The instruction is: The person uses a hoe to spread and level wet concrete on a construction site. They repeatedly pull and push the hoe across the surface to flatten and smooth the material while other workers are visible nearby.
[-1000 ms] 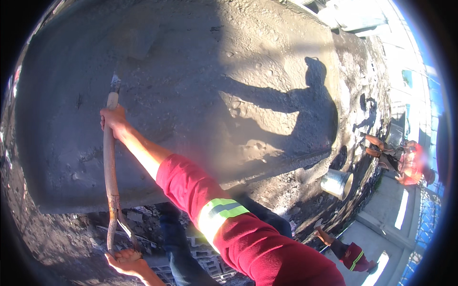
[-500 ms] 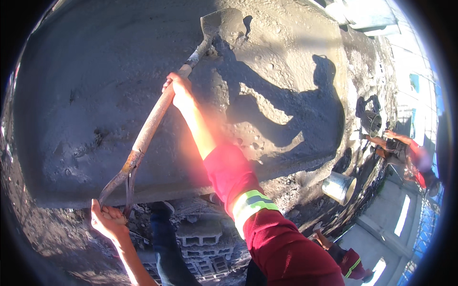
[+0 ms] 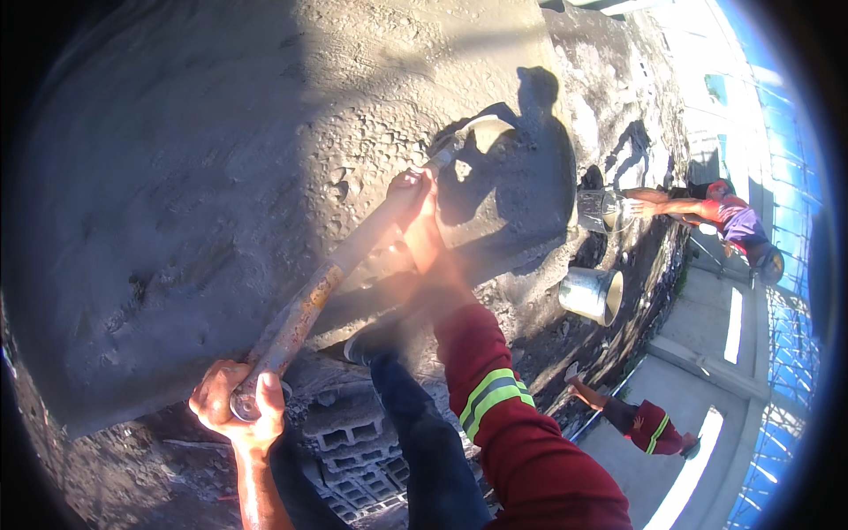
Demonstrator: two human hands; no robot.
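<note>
A long-handled shovel (image 3: 320, 291) slants across the view over a wide bed of wet grey concrete mix (image 3: 203, 221). My left hand (image 3: 237, 406) is closed round the grip at its near end, low on the left. Further up, my right hand (image 3: 415, 199) wraps the shaft close to the blade, its arm in a dark red sleeve with a reflective band. The blade (image 3: 488, 132) is at the mix's surface, partly in my shadow; how deep its edge sits, I cannot tell.
Hollow concrete blocks (image 3: 353, 450) are stacked by my legs. A pale bucket (image 3: 592, 295) lies tilted on the right. Beyond it, a person (image 3: 720, 212) reaches to another bucket (image 3: 599, 210). A second person (image 3: 654, 427) in red is at lower right.
The blade has swung right and nearer, and my right hand has moved right with the shaft. My left hand has shifted slightly right. The person at right now reaches further toward the bucket.
</note>
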